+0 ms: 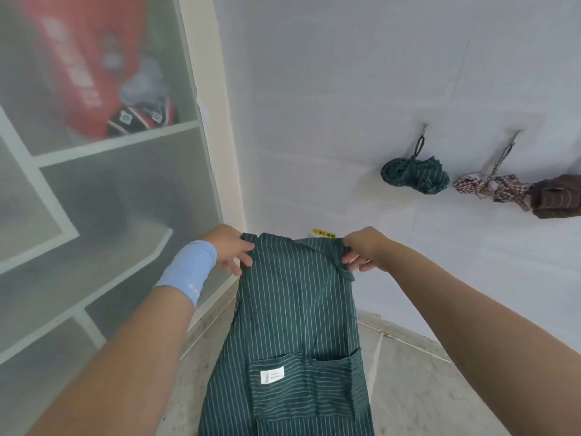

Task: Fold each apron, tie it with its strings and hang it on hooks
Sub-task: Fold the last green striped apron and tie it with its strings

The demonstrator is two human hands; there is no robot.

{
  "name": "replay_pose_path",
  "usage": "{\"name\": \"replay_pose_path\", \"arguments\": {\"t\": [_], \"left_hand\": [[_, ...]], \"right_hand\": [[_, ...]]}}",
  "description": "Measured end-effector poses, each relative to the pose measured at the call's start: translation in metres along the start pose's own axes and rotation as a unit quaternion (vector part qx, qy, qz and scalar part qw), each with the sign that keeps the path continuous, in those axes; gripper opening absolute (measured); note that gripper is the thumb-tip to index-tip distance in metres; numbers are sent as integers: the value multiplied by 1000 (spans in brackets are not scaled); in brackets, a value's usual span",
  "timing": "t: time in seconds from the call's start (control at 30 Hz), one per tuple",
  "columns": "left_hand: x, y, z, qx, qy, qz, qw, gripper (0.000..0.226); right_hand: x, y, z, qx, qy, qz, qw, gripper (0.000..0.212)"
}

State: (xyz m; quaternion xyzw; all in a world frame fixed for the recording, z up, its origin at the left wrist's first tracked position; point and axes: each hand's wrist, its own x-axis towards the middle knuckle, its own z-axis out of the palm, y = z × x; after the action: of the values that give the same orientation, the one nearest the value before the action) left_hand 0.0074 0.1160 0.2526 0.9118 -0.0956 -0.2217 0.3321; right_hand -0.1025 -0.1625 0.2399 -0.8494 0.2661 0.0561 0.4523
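The dark green apron with thin white pinstripes (292, 309) is matt woven cloth, softly creased, with a small white fabric label (272, 375) sewn on its pocket. The light blue wristband (188, 272) appears knitted and stretchy. The white wall (345, 89) is smooth and matt. The cabinet's frosted panel (94, 199) looks translucent. The speckled grey floor (408, 388) resembles polished stone.

Green striped apron (295, 309): hanging, top corners pinched in my left hand (231, 248) and right hand (364, 250). Wall hooks, right: three tied bundles, green (415, 176), checked (490, 187), brown (556, 196).
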Motion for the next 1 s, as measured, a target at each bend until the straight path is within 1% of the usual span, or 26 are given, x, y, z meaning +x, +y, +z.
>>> {"name": "replay_pose_path", "arguments": {"t": [0.03,0.07,0.1,0.13,0.17,0.2,0.23,0.27,0.33,0.4,0.43,0.53,0.6,0.7,0.77,0.8,0.83,0.87,0.9,0.93,1.0], "left_hand": [[14,-7,10,-38,10,-11,999,15],[30,-16,19,-39,32,-4,999,18],[45,-27,29,-18,46,8,999,31],[58,-38,40,5,42,15,999,51],[66,-49,52,14,30,17,999,74],[71,-58,64,12,14,13,1000,92],[75,-66,78,15,2,11,1000,101],[79,-74,91,20,-5,11,1000,104],[84,-92,120,42,-21,9,999,99],[87,-110,151,80,-59,-8,995,82],[88,-119,170,104,-85,-14,991,74],[84,-148,222,155,-150,-19,976,59],[83,-169,251,197,-190,-29,961,59],[75,-198,278,263,-234,-36,935,77],[71,-212,282,289,-275,-56,915,84],[70,-216,281,308,-292,-62,903,82],[72,-218,278,331,-301,-62,892,75],[75,-218,275,354,-307,-56,882,63],[78,-215,272,372,-324,-55,868,51],[82,-213,270,382,-352,-55,853,45],[90,-210,267,385,-406,-70,826,52]], "right_hand": [[17,3,12,-47,-1,-23,999,16],[31,7,23,-76,0,-45,996,16],[42,13,33,-52,-12,-58,997,18],[52,21,43,-17,-47,-61,997,35],[62,32,55,1,-86,-70,994,58],[66,41,65,-2,-117,-72,991,77],[76,54,77,-13,-135,-75,988,87],[84,68,90,-33,-144,-75,986,90],[96,99,113,-103,-144,-83,981,80],[97,128,136,-155,-161,-77,972,63],[95,142,148,-169,-173,-69,968,58],[84,183,180,-231,-216,-48,947,54],[78,208,203,-287,-234,-41,928,59],[68,236,225,-367,-251,-51,894,73],[60,249,231,-394,-286,-20,873,78],[57,252,232,-417,-292,-16,861,77],[56,255,233,-442,-285,-25,850,73],[56,254,233,-458,-276,-39,844,64],[58,252,232,-459,-273,-53,844,55],[62,249,233,-449,-279,-59,847,49],[72,241,234,-421,-283,-55,860,45]]}}
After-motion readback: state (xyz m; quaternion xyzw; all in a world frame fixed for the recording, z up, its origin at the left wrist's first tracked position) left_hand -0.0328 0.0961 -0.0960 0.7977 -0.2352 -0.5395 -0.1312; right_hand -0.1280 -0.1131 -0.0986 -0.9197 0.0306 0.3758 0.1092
